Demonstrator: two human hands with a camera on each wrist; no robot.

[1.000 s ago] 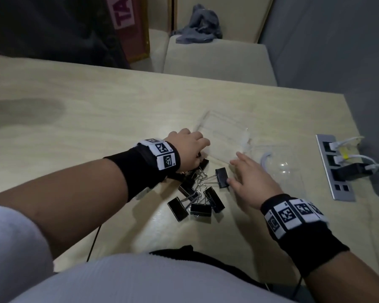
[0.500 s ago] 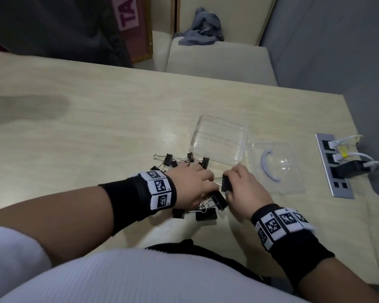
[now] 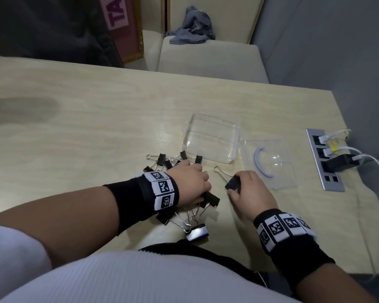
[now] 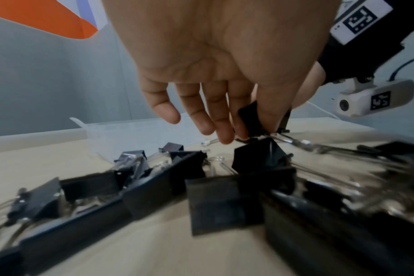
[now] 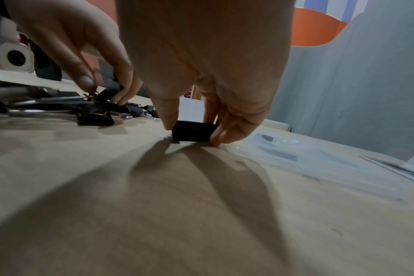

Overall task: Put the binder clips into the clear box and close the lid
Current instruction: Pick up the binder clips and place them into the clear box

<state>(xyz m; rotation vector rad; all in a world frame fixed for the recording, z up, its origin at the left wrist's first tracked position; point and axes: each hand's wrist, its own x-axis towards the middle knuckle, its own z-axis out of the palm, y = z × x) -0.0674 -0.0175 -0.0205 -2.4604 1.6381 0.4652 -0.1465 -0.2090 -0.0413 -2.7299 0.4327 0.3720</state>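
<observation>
My right hand (image 3: pixel 251 191) pinches one binder clip (image 3: pixel 233 183) by its black body, low on the table, so I can carry it to the empty clear box (image 3: pixel 212 138) just beyond. My left hand (image 3: pixel 192 182) pinches another from the tangled pile (image 3: pixel 184 215), its lid (image 3: pixel 271 162) lying open beside the box

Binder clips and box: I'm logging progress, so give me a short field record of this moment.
clear box: open, no clips inside, on the table
lid: flat on the table, right of the box
right hand: grip pinches one binder clip, clip body at the table
left hand: pinches a clip in the pile
clips boxed: none
</observation>
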